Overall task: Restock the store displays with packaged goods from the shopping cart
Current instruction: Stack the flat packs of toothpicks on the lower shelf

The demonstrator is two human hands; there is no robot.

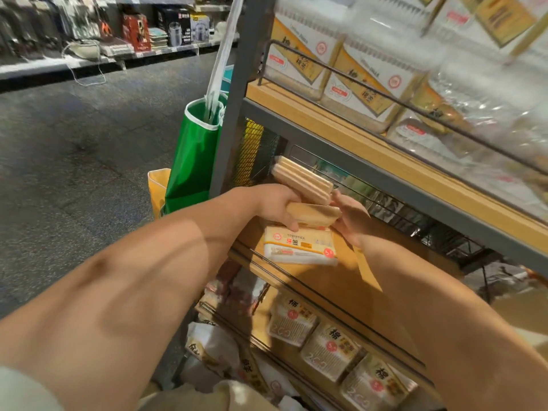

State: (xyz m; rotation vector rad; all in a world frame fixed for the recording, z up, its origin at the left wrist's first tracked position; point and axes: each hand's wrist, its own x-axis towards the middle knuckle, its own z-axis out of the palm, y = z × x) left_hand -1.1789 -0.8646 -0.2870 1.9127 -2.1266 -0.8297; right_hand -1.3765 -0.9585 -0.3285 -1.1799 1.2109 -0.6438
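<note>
Pale tan toothpick packs [302, 180], ribbed along their edges, are gripped in the left hand [278, 206], whose fingers are curled beneath a lower pack while the thumb side is pressed against the stack above. The stack is tilted, one end lifted toward the wire rail [370, 200] at the back of the wooden middle shelf [350, 280], probably so that it can be slid in on edge rather than laid flat. Just right of the grip, the right hand [351, 216] is set against the end of the packs, fingers largely straight, apparently as a stop to square them; whether anything is pinched there cannot be told. Directly below the grip, a labelled toothpick packet [299, 246] lies flat on the shelf, face up, touching or nearly touching the held packs. Left of the grip, a green bag [192, 155] hangs at the rack's post. Below, cotton swab packs [329, 348] are lined on a lower shelf. The cart is not seen.
</note>
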